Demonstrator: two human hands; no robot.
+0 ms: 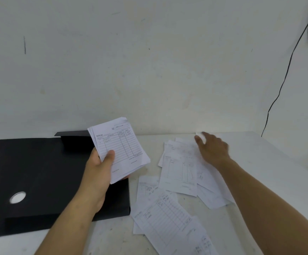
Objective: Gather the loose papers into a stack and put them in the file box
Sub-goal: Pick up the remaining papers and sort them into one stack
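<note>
Desk (259, 162) surface is white and set against a white wall. Left hand (99, 170) grips a stack of papers (119, 149), thumb pressed on the top sheet, fingers curled beneath; the stack is raised above the right edge of the black file box (39, 177). The box lies flat on the left side of the desk, with a round pale spot on its top. Right hand (212, 149) is blurred, fingers extended and relaxed, reaching over the far end of the loose papers (177, 181). Whether it touches a sheet cannot be told. Loose papers lie scattered and overlapping to the right of the box. A black cable (287, 70) hangs down the wall at right.
</note>
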